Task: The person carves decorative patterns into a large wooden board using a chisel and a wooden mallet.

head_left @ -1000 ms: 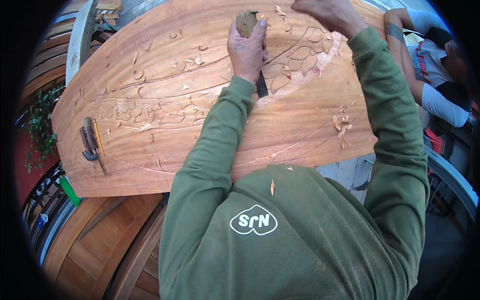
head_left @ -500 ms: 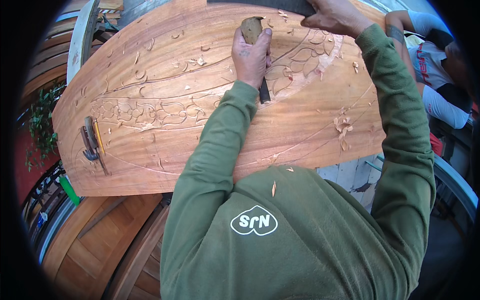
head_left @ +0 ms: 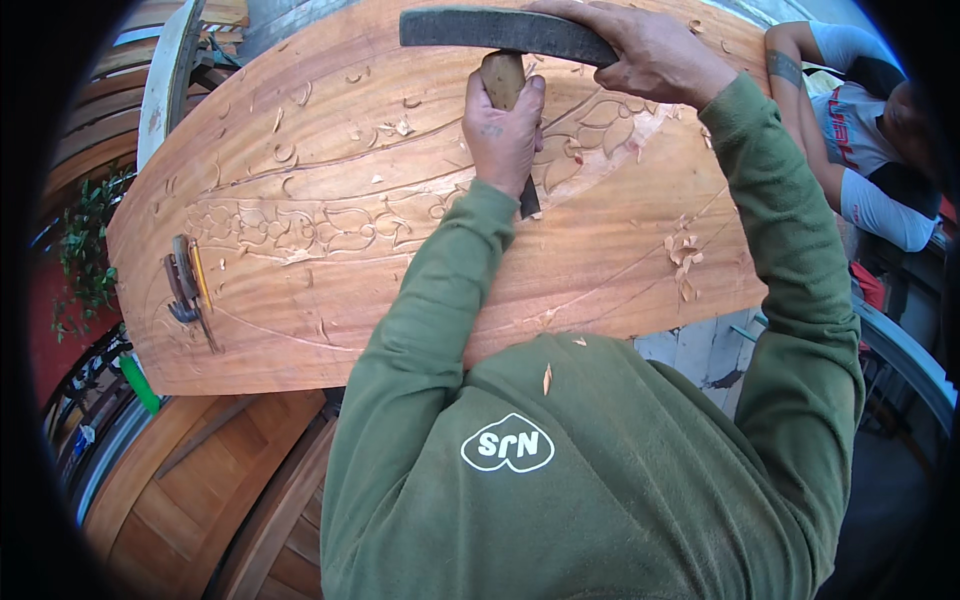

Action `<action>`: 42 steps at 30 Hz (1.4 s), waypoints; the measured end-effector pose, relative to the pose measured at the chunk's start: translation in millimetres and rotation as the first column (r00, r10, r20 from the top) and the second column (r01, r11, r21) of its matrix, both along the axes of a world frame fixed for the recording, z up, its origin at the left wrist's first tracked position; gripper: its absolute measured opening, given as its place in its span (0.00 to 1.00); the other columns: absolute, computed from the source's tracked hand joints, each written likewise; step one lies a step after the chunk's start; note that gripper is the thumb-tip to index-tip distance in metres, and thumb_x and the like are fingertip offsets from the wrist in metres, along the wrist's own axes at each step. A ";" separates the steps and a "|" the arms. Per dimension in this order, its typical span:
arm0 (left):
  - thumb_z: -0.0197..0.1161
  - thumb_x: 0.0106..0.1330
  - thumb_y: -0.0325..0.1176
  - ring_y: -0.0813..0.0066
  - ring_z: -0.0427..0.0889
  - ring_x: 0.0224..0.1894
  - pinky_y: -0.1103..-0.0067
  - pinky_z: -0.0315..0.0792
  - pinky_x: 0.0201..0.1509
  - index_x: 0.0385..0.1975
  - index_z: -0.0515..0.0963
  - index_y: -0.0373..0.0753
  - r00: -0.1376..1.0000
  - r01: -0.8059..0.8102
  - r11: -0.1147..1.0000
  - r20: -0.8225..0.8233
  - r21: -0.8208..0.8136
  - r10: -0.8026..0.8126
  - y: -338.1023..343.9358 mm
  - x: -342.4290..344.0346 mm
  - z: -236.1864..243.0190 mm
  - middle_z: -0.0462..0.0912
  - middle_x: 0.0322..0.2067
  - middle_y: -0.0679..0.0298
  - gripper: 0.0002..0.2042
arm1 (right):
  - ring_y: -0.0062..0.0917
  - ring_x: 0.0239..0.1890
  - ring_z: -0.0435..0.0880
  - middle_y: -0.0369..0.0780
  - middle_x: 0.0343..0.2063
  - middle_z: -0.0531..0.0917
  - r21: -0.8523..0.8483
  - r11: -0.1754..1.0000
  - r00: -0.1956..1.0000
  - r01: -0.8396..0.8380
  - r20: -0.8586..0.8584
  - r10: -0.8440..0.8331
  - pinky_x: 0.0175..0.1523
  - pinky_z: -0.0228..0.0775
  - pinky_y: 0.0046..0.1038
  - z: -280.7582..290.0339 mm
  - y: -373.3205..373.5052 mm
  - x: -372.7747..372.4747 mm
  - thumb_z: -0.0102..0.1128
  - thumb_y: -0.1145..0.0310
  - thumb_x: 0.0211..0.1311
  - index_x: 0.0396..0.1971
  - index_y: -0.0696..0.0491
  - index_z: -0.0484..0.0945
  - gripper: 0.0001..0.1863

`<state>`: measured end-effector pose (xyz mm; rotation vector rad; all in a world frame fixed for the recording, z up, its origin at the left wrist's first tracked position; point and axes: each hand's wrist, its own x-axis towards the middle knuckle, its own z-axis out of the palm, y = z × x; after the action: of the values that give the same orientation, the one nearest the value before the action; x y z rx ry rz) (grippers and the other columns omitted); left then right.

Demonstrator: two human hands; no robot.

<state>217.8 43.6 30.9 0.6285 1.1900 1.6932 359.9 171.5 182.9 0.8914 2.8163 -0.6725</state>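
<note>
The chisel (head_left: 503, 80) is gripped in the closed left hand (head_left: 503, 142), the bar (head_left: 500, 33) in the curled right hand (head_left: 660, 50); the board (head_left: 640, 225) could be gouged by crooked blows

Carved wooden panel (head_left: 620, 270) is lit by bright, diffuse daylight; exact direction can't be told. Shadows are kept soft. Far rt., a co-worker's white sleeve (head_left: 888, 210) is rendered v. bright, while the lower rt. area is left dim. Carved lines (head_left: 290, 228) are resolved clearly; foliage (head_left: 88, 250) at far lt. is shown dark & soft. Edges, e.g. metal rail (head_left: 905, 350), are bent by fisheye; corners are blacked out.
</note>
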 end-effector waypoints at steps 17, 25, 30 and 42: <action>0.72 0.75 0.46 0.84 0.69 0.11 0.85 0.58 0.10 0.46 0.75 0.45 0.997 -0.065 0.997 0.034 -0.040 0.066 -13.1 -41.1 11.0 0.75 0.20 0.70 0.16 | 0.39 0.65 0.84 0.51 0.62 0.84 -0.012 0.945 0.805 0.327 -0.521 -0.285 0.68 0.75 0.35 -10.1 -44.5 17.8 0.77 0.74 0.55 0.74 0.53 0.71 0.44; 0.73 0.74 0.44 0.85 0.69 0.11 0.85 0.58 0.10 0.46 0.75 0.43 0.995 -0.097 0.995 -0.025 -0.019 0.097 -9.2 -29.4 5.0 0.76 0.19 0.70 0.15 | 0.27 0.57 0.83 0.45 0.54 0.85 -0.416 0.862 0.386 0.291 -0.773 -0.503 0.63 0.76 0.29 6.6 9.1 -13.4 0.75 0.77 0.58 0.75 0.55 0.66 0.44; 0.74 0.74 0.41 0.85 0.69 0.11 0.84 0.59 0.11 0.45 0.75 0.42 0.998 -0.056 0.997 -0.017 0.057 0.057 -7.9 -25.4 6.1 0.77 0.19 0.69 0.15 | 0.48 0.65 0.81 0.56 0.61 0.83 0.013 0.999 0.998 -0.035 -0.042 0.036 0.70 0.73 0.42 -16.8 -0.5 -16.3 0.67 0.79 0.48 0.81 0.44 0.62 0.53; 0.72 0.75 0.38 0.86 0.68 0.14 0.86 0.61 0.15 0.45 0.75 0.41 0.998 -0.046 0.999 0.038 -0.029 0.047 -11.5 -27.9 -1.8 0.76 0.21 0.70 0.13 | 0.49 0.67 0.80 0.56 0.66 0.79 -0.197 0.978 0.976 0.065 0.215 -0.021 0.71 0.71 0.42 -8.4 23.3 -32.7 0.66 0.74 0.50 0.80 0.44 0.64 0.51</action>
<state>189.9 32.1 29.1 0.5519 1.2071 1.7176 327.2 194.8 174.5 0.9289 2.4957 -0.8021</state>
